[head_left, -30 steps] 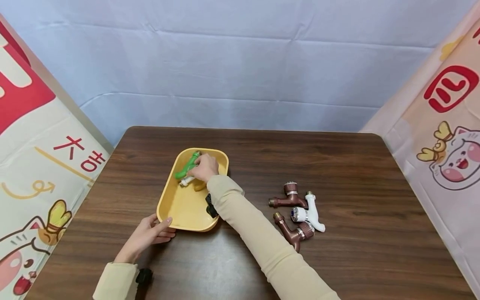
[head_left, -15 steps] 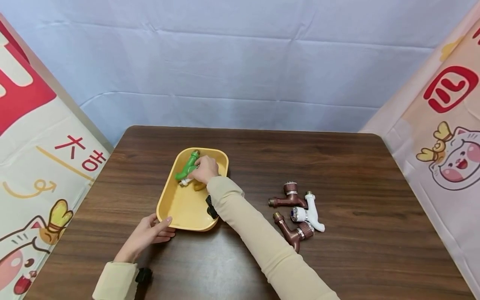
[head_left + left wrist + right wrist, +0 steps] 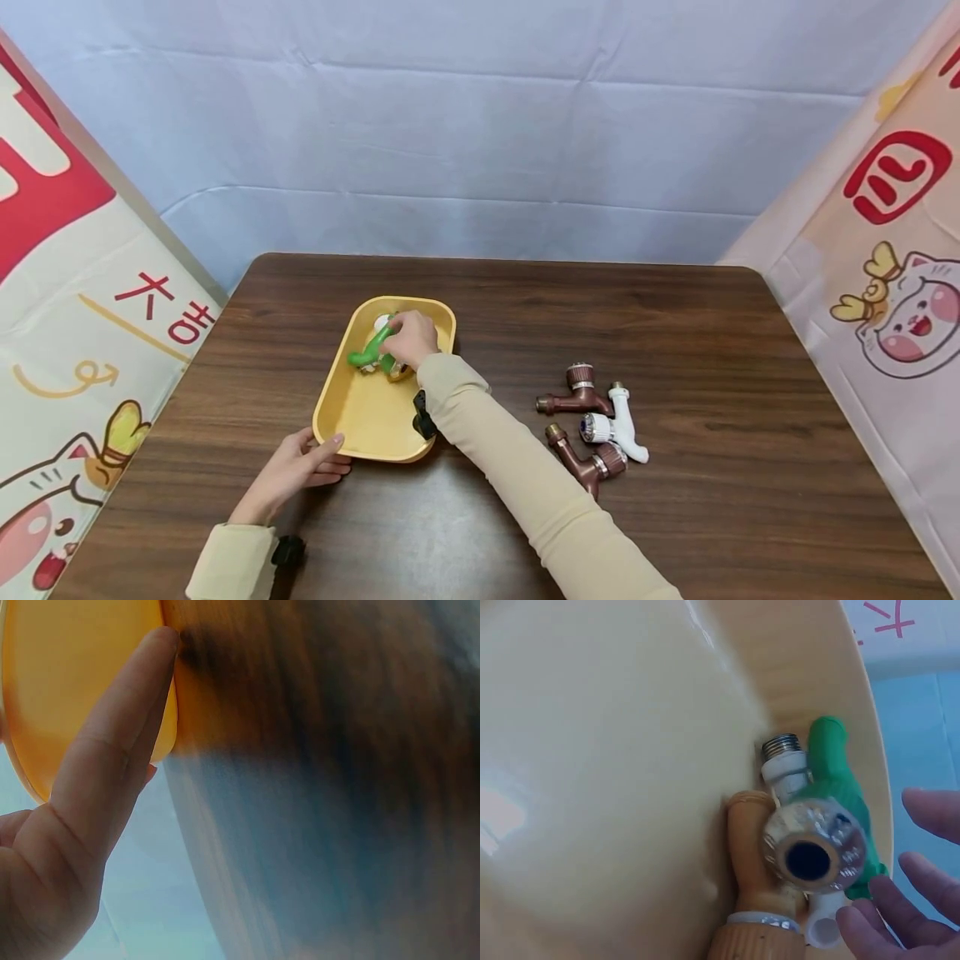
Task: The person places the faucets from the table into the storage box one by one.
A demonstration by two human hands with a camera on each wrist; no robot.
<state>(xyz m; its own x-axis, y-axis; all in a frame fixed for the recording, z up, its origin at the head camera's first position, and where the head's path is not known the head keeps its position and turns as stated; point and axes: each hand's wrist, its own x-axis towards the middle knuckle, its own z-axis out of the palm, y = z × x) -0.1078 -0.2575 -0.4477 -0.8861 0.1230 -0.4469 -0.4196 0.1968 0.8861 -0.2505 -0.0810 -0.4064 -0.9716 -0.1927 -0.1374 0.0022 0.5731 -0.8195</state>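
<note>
While the left hand pinches the rim of the yellow tray, guide the right hand, fingers parted, gently beside the green faucet inside. Avoid snagging the adjacent orange faucet.

The tray is yellow, one tap green, another tap white, the table streaked brown.

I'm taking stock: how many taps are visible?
6: a brown tap, another brown tap and a white tap on the table; a green tap, an orange tap and another white tap in the tray, where the right hand may hide more.
</note>
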